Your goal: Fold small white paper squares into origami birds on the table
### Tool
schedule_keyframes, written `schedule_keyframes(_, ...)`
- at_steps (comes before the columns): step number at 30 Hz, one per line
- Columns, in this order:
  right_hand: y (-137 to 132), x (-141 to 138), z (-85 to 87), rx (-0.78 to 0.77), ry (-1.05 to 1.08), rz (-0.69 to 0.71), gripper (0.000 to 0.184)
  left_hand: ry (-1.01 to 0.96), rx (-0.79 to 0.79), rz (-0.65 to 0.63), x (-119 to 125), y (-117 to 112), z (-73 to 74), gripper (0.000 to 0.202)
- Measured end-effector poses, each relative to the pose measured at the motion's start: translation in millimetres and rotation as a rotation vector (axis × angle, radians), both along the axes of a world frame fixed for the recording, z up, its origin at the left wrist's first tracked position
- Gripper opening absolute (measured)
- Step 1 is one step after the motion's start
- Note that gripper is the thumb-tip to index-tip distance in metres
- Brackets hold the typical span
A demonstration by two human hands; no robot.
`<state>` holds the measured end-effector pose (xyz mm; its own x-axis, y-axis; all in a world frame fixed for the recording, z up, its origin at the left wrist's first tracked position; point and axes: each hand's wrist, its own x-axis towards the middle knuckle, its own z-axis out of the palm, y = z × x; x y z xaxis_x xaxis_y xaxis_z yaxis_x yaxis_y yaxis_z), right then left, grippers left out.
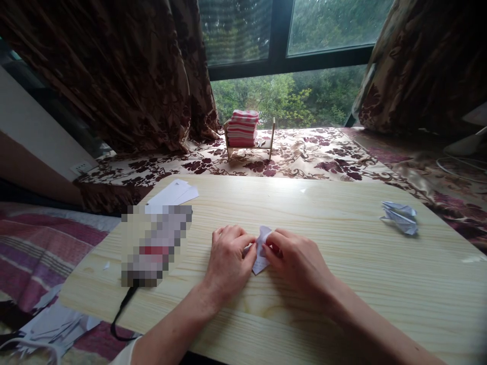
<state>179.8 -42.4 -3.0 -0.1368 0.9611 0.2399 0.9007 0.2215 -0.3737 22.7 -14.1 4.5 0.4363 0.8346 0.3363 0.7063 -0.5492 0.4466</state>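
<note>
A small piece of folded white paper (pixel 261 264) is held just above or on the wooden table, its lower end pointed and bearing faint print. My left hand (pixel 231 253) pinches its left edge between thumb and forefinger. From the other side, my right hand (pixel 294 253) grips the paper with bent fingers, which hide part of the folds. Over at the right of the table lie folded paper shapes (pixel 400 218) with pointed ends.
Paper sheets (pixel 173 195) lie at the table's (pixel 342 203) far left edge. In front of them is a blurred-out object with a black cord (pixel 124 309). Beyond the table, a small rack (pixel 272 139) holds folded striped cloths (pixel 242 129). Loose papers (pixel 57 324) lie below, at left.
</note>
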Motion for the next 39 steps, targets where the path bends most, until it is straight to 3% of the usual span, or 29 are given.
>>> schedule_keyframes(15, -2.2, 0.7, 5.8, -0.035, 0.018, 0.157, 0.025, 0.052, -0.025, 0.001, -4.6, 1.5, -2.5, 0.020)
schedule_keyframes(23, -2.3, -0.4, 10.1, -0.049, -0.044, 0.147, 0.025, 0.005, 0.017, -0.009, -13.9, -3.6, -2.3, 0.015)
schedule_keyframes(29, -2.1, 1.1, 3.7, -0.008, -0.009, 0.153, 0.023, 0.061, 0.090, -0.019, -12.3, -2.5, -4.5, 0.015)
schedule_keyframes(35, -0.8, 1.5, -0.1, 0.100, -0.044, 0.098, 0.022, 0.065, -0.005, 0.044, -10.2, -0.3, -1.0, 0.012)
schedule_keyframes(39, -1.2, 0.6, 1.7, 0.090, -0.084, 0.079, 0.019, 0.036, -0.060, 0.096, -12.8, 0.6, 2.5, 0.012)
